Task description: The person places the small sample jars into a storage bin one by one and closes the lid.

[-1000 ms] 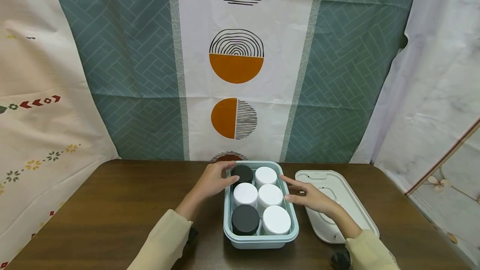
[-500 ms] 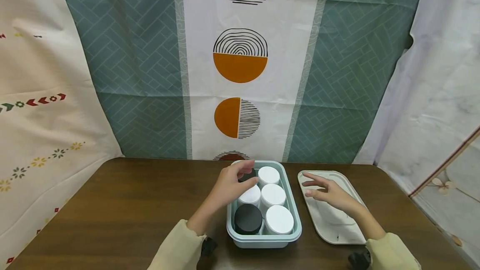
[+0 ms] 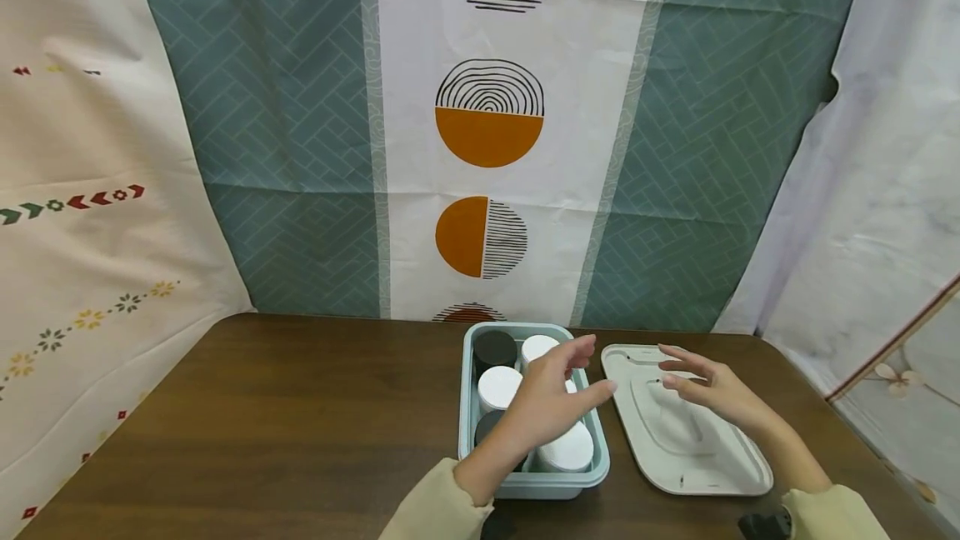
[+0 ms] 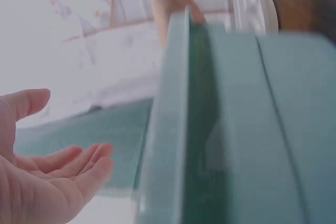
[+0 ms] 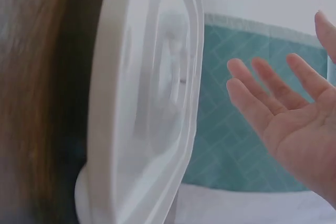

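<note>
A pale blue plastic bin (image 3: 467,407) stands on the table, packed with several round containers in two columns, some with black tops (image 3: 495,348) and some with white tops (image 3: 498,389). Over it hovers my left hand (image 3: 557,394), fingers spread and relaxed with nothing in them, hiding part of the right column. The left wrist view has that hand (image 4: 58,177) beside the bin's wall (image 4: 268,108). To the right lies a flat white lid (image 3: 652,448) with rounded corners. My right hand (image 3: 712,390) hangs above its far right part, fingers apart and holding nothing.
The brown wooden table (image 3: 300,415) reaches back to a green and white patterned curtain (image 3: 300,132). A pale cloth (image 3: 150,232) hangs on the left and a marbled one (image 3: 862,215) on the right. The bin stands close to the lid's left edge.
My left hand has moved right from the bin's far left rim to over its right column. My right hand has left the bin's right rim and moved right over the lid.
</note>
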A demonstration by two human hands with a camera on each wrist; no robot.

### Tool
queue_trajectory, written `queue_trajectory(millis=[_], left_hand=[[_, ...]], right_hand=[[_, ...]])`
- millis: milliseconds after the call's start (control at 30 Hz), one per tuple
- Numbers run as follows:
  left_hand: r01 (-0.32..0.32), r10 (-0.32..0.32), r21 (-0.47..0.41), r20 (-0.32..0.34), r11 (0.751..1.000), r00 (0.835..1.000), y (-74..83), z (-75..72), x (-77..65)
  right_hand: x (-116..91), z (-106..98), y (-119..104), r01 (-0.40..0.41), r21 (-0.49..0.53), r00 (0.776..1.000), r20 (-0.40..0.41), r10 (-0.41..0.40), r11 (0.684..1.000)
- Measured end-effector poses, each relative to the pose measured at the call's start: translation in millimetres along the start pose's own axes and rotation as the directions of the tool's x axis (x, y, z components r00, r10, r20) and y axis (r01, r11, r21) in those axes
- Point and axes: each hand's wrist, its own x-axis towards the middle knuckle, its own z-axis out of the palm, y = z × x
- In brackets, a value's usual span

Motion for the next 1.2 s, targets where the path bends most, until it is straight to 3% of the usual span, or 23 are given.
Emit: queue_trajectory(millis=[267,433,633,733,933,1100,1200], left_hand=[[0.043,-0.044,0.068,0.000,0.997,0.999,13.1,49.0,0.0],[0.111,-0.110,0.026,-0.007,0.994,0.994,16.1,77.3,0.1],[0.188,-0.188,0.000,-0.012,0.982,0.982,16.8,107.1,2.3],[0.225,-0.225,-0.001,-0.036,0.974,0.974,13.5,119.2,4.8],[0.356,-0.356,-0.007,-0.070,0.934,0.932,2.6,136.4,9.9],[0.451,-0.454,-0.051,-0.086,0.891,0.887,-9.0,148.4,12.6],[0.507,-0.519,-0.128,-0.091,0.853,0.850,-14.4,154.5,14.4]], right_hand=[[-10.2,-16.3,14.8,-0.021,-0.046,0.998,-0.066,0.018,0.999],[-16.2,-24.6,24.0,-0.067,-0.080,0.992,-0.116,0.058,0.995],[-22.4,-30.1,34.3,-0.171,-0.130,0.968,-0.206,0.142,0.977],[-24.7,-30.9,37.8,-0.202,-0.140,0.962,-0.212,0.170,0.969],[-28.2,-36.0,43.5,-0.259,-0.169,0.958,-0.167,0.232,0.951],[-29.9,-41.0,47.6,-0.331,-0.131,0.943,-0.078,0.323,0.934],[-30.8,-42.2,49.4,-0.371,-0.074,0.928,-0.038,0.370,0.926]])
